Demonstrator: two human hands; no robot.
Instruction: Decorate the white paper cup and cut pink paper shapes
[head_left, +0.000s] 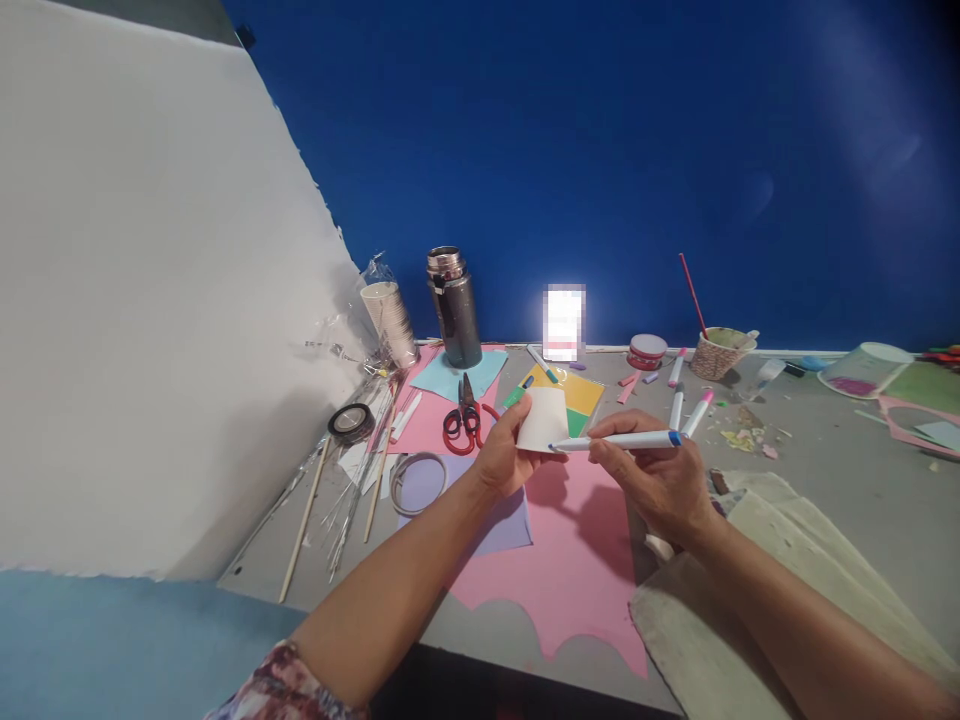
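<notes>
Above the pink sheet (577, 600), the pen (637, 440) meets the lower edge of the white cup (544, 420); whether the tip presses on it is hard to tell. The cup's visible side bears no mark that can be made out, so the pen work looks barely begun, with that whole side left; its hidden side cannot be judged. The left hand (506, 455) grips the cup with its wider end low, thumb on the left side and the other fingers curled beneath. The right hand (664, 490) pinches the pen between thumb and fingers, its blue end to the right.

Just left of the cup lie scissors (469, 422), with a purple sheet (487, 535) nearer. On the far left stand a flask (459, 320) and a stack of cups (391, 325). At near right, a cloth (727, 600) lies on the tabletop (817, 440); beyond it, a patterned cup (714, 358) holds a brush (692, 293).
</notes>
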